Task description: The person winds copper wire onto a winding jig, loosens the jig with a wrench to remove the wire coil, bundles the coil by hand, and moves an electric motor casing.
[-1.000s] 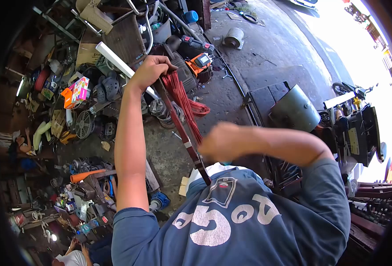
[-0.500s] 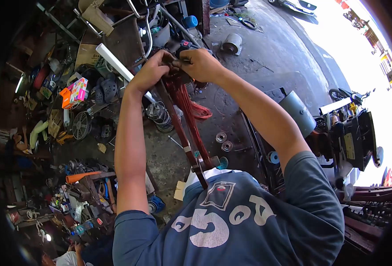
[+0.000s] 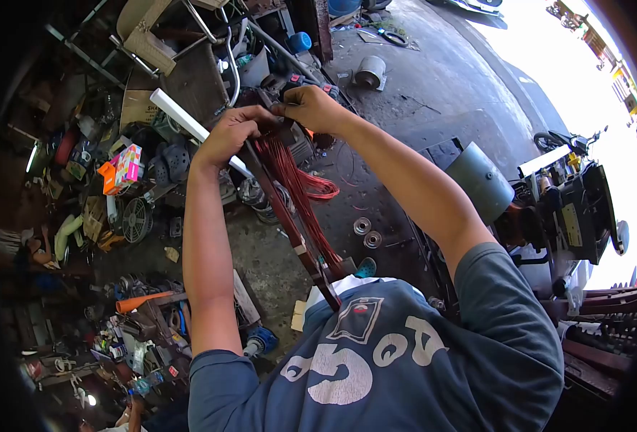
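Observation:
My left hand [image 3: 233,135] is closed round the top end of a long dark reddish bar [image 3: 280,203], which slants down to my waist. Beside it, my right hand [image 3: 310,109] pinches something too small to make out at the top of a red wire bundle [image 3: 290,169]. The strands run down along the bar to its lower end, and a loop of red wire [image 3: 321,188] hangs out to the right. My fingertips nearly meet above the wires.
Two round metal parts [image 3: 367,232] lie on the floor beyond the bar. A grey-green cylinder [image 3: 480,181] stands at right. A white bar [image 3: 182,117], a fan [image 3: 137,219] and a pink-and-orange box [image 3: 122,169] are at left. Part of another person [image 3: 133,417] shows at bottom left.
My right hand has moved from the bar's lower end up to its top, beside my left hand. Over the last half second both hands have shifted slightly left.

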Motion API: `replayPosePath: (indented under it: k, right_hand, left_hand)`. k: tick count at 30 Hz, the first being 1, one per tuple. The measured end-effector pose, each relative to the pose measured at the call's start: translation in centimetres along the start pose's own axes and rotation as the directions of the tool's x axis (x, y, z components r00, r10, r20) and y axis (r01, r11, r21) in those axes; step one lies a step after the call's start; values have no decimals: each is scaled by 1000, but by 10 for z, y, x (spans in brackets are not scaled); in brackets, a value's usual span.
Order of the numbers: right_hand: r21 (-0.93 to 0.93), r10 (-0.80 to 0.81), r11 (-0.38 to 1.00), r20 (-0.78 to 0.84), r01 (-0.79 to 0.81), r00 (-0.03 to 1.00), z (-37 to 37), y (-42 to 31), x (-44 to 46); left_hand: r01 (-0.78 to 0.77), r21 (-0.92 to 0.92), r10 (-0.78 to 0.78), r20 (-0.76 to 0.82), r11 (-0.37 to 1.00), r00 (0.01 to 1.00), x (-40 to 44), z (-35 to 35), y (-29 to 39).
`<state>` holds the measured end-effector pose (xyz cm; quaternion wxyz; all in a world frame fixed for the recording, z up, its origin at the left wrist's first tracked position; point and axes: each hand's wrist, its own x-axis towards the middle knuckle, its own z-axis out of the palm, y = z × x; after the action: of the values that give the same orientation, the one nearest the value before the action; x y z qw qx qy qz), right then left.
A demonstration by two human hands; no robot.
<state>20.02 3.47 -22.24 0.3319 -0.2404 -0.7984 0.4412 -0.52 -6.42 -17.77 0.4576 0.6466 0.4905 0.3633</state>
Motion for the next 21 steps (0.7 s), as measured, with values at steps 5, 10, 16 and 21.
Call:
replayPosePath:
  k: [5, 10, 16, 21]
  right_hand:
    - [143, 136, 979, 81, -146, 987, 13, 20, -23]
    - [161, 465, 853, 197, -496, 863, 62, 94, -135]
    - [-212, 407, 913, 481, -347, 776, 117, 118, -319]
    - [-310, 293, 948, 744, -78, 601, 84, 49, -316]
  left_hand:
    - [67, -30, -67, -18, 997, 998, -1, 3, 2]
    - [80, 27, -79, -46, 996, 996, -9, 0, 4]
    - [128, -11, -128, -43, 992, 991, -10, -7, -7]
    - [189, 18, -187, -74, 982, 980, -5, -7, -18]
